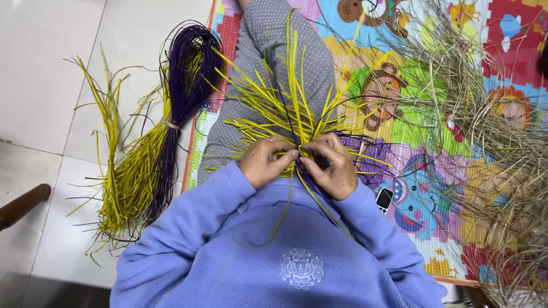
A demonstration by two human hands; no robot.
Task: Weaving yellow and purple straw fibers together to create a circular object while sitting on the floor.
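The left hand (261, 162) and the right hand (333, 166) are held together just above the lap, fingertips meeting, each pinched closed on the crossing point of a woven piece of yellow and purple strips (294, 122). From that point the yellow strips are fanned upward and outward over a grey dotted trouser leg (268, 51), while a few yellow and purple ends are trailed down across the lavender fleece sweater (274, 251). A small dark phone (383, 199) is seen just beside the right sleeve, on a colourful cartoon play mat (422, 194). Toward the mat's right edge a loose heap of dry straw-coloured fibres (502, 142) is spread. Beyond the mat's left edge, on the white tiled floor (40, 85), a tied bundle of yellow and purple strips (154, 148) is laid.
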